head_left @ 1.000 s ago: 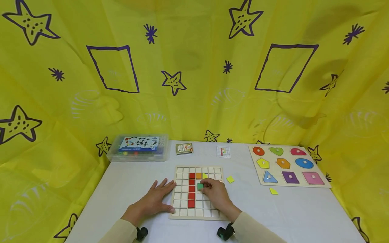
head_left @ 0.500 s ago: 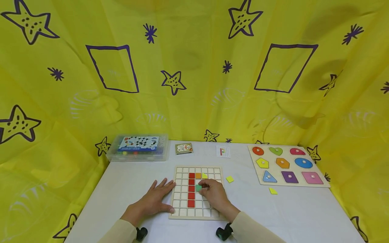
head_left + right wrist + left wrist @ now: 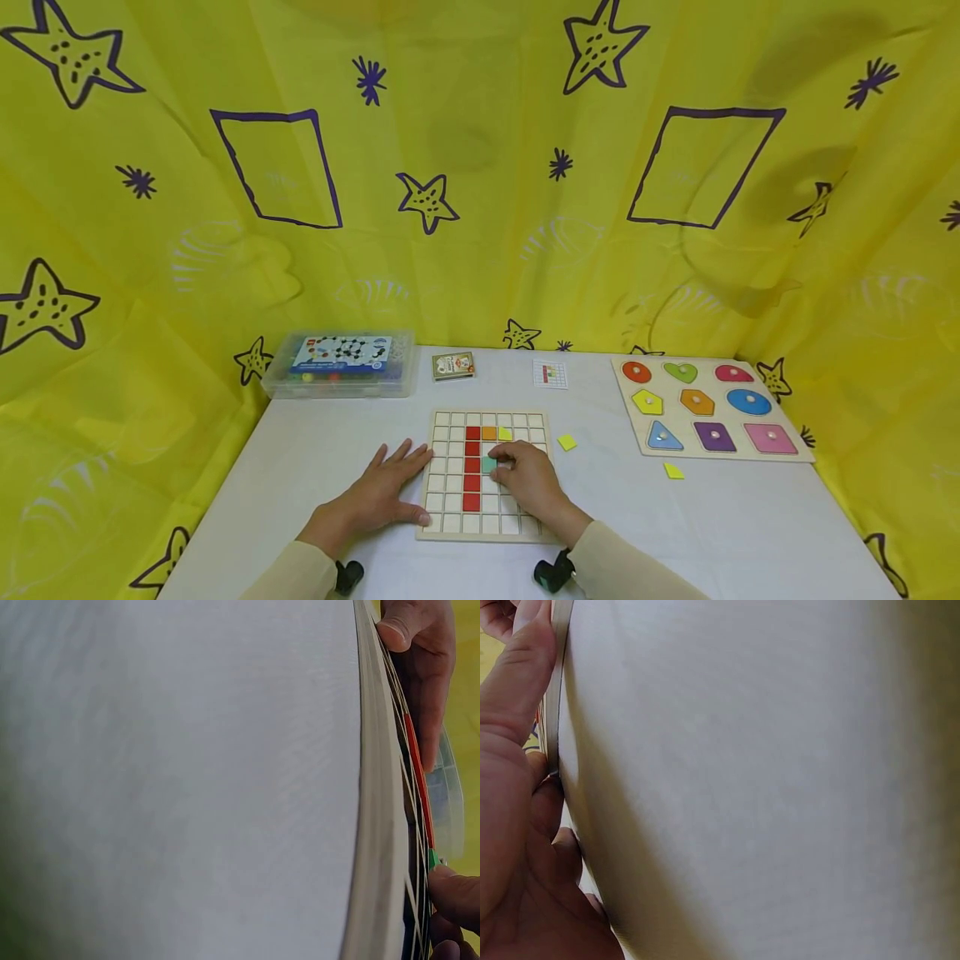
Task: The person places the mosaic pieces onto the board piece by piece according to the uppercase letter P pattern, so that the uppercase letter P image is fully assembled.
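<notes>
**Green tile going into the grid beside the red column**

The right hand (image 3: 531, 482) lay over the wooden grid board (image 3: 486, 475), its fingertips curled down onto a green tile (image 3: 489, 463) that sat in a cell just right of the red column (image 3: 472, 467), one row below the orange tile (image 3: 489, 433) and the yellow tile (image 3: 506, 434). The tile looked nearly seated, the fingers pressing or pinching its right edge; whether it lay flush in its cell could not be told. The left hand (image 3: 378, 493) rested flat on the table (image 3: 750, 525), fingers spread and straight, thumb against the board's left edge, apparently steadying it. In the right wrist view the green tile (image 3: 433, 859) showed only as a sliver at the fingertips.

Judged from this, the step in hand was placing the green piece. The next move would likely call for a check against the small pattern card (image 3: 551, 374) at the far edge, then a reach to the loose yellow tiles (image 3: 567, 442) lying on the table right of the board.

The table was covered in white. Also on it were a clear plastic box (image 3: 341, 365), a small card pack (image 3: 453, 366) and a shape puzzle board (image 3: 708, 407). A yellow cloth (image 3: 480, 167) printed with purple stars hung all around.
</notes>
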`<state>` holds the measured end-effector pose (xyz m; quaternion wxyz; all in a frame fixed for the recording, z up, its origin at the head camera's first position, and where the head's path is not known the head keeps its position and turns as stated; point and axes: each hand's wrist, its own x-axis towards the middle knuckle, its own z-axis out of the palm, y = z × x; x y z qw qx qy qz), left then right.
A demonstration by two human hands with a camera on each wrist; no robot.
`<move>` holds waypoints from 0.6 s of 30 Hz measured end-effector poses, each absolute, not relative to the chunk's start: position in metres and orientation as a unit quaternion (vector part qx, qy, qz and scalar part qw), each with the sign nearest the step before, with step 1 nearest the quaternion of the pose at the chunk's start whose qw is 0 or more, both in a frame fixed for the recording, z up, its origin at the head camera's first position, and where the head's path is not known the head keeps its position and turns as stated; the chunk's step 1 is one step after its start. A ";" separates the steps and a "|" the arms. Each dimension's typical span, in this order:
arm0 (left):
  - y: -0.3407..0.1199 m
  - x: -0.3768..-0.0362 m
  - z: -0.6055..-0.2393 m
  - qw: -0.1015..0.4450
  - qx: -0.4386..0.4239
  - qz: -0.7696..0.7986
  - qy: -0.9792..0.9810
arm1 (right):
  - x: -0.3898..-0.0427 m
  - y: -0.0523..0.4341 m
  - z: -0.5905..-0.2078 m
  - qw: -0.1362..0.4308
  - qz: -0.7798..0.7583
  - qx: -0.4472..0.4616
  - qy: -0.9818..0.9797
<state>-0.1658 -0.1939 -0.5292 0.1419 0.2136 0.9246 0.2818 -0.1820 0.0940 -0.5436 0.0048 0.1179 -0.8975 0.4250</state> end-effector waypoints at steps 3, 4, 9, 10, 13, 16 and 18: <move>-0.194 -0.167 -0.530 0.142 0.213 0.282 0.925 | -0.182 0.094 -0.542 0.001 0.426 0.118 -0.897; -0.194 -0.167 -0.529 0.142 0.213 0.282 0.925 | -0.183 0.094 -0.542 0.000 0.426 0.119 -0.897; -0.194 -0.167 -0.530 0.141 0.213 0.281 0.925 | -0.183 0.093 -0.541 -0.002 0.429 0.117 -0.896; -0.194 -0.167 -0.530 0.141 0.213 0.282 0.925 | -0.183 0.093 -0.541 -0.002 0.429 0.118 -0.895; -0.195 -0.167 -0.530 0.142 0.214 0.285 0.924 | -0.183 0.093 -0.541 -0.008 0.431 0.112 -0.895; -0.195 -0.167 -0.531 0.142 0.216 0.284 0.923 | -0.184 0.094 -0.541 -0.018 0.444 0.102 -0.890; -0.195 -0.167 -0.531 0.142 0.216 0.282 0.924 | -0.184 0.095 -0.540 -0.025 0.457 0.095 -0.884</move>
